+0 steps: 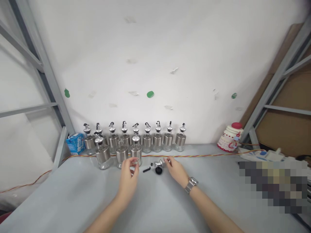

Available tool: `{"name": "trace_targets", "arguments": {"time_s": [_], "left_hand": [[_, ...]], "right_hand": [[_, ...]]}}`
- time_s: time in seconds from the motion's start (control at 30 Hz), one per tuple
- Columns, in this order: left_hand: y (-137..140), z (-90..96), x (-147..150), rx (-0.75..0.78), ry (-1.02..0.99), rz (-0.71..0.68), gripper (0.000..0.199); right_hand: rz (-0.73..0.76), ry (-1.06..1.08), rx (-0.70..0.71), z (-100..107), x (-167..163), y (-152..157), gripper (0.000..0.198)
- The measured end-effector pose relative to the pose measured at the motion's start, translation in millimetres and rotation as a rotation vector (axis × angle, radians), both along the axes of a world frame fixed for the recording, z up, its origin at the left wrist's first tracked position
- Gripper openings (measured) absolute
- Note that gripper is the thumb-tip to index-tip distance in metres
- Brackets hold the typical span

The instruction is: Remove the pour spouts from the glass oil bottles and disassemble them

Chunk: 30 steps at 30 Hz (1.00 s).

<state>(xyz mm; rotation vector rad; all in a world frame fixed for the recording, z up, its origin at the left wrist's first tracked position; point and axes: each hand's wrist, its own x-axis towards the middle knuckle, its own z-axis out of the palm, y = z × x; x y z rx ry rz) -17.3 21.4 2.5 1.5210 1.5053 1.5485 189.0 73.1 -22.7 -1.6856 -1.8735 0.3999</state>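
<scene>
My left hand (129, 173) is held with curved fingers, thumb apart from them, just in front of a glass bottle with a steel sleeve (136, 151); I see nothing in it. My right hand (175, 169), with a wristwatch (191, 184) on the wrist, has its fingertips closed at the edge of a silver pourer top (159, 163). Just below that lies a round black stopper (158, 170). Between my hands are a bent black lever (146, 169) and a tiny black piece (152, 164). One front bottle (121, 152) has no silver top.
Several steel-sleeved bottles with pourers (147, 139) stand along the wall. A blue box (75, 144) is at the left, a cream jar with a red lid (230, 137) at the right. A twisted cable (194, 156) crosses the table. Metal posts (52, 74) frame the sides.
</scene>
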Motion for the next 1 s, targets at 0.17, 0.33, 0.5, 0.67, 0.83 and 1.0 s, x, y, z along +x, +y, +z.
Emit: {"name": "trace_targets", "arguments": {"time_s": [0.17, 0.33, 0.5, 0.67, 0.83, 1.0], "left_hand": [[0, 4.4, -7, 0.096, 0.182, 0.056, 0.023], [7, 31.1, -6, 0.319, 0.456, 0.167, 0.039], [31, 42.6, 7, 0.275, 0.509, 0.163, 0.061], [53, 27.0, 12, 0.244, 0.429, 0.168, 0.073], [59, 19.5, 9, 0.239, 0.373, 0.151, 0.072], [66, 21.7, 4, 0.223, 0.382, 0.141, 0.066]], "right_hand": [[-0.008, 0.002, 0.035, 7, 4, -2, 0.036], [0.156, -0.046, -0.012, 7, 3, -8, 0.031], [0.194, -0.129, 0.06, 5, -8, -13, 0.022], [0.18, -0.19, 0.102, 6, -15, -9, 0.019], [0.169, -0.199, 0.109, 4, -16, -11, 0.024], [0.163, -0.179, 0.113, 5, -16, -13, 0.026]]}}
